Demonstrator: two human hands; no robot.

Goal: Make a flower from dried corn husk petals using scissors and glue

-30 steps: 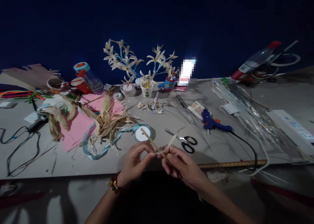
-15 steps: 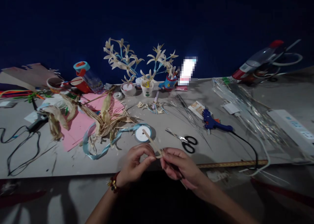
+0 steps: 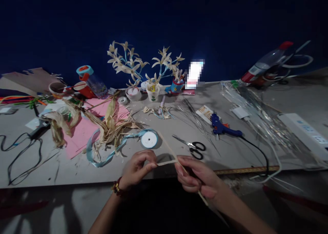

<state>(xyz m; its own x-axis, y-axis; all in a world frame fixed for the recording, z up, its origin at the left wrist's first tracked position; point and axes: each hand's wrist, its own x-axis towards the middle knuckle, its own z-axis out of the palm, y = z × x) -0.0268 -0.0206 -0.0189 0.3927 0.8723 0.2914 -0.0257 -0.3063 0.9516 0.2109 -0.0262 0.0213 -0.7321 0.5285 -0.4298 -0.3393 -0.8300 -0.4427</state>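
Observation:
Near the table's front edge, my left hand [image 3: 140, 167] pinches one end of a pale, thin strip [image 3: 167, 162], which looks like corn husk. The strip runs across to my right hand [image 3: 196, 174], whose fingers are closed on it. Another pale length [image 3: 167, 146] slants up and away from the right fingertips, and more hangs below that hand. Just beyond my hands lie a white-faced spool of blue ribbon [image 3: 149, 140] and black-handled scissors [image 3: 196, 149]. The inside of the right fist is hidden.
Dried corn husks [image 3: 110, 124] lie over pink paper [image 3: 74, 138] at left. Pale flowers on blue stems [image 3: 128, 61] stand in small cups at the back. A blue glue gun [image 3: 224, 127] with its cord, thin wires and a white power strip [image 3: 304, 128] are at right.
My hands have moved apart, the right one to the right, drawing a longer stretch of strip between them. The upper length has swung off the spool's face.

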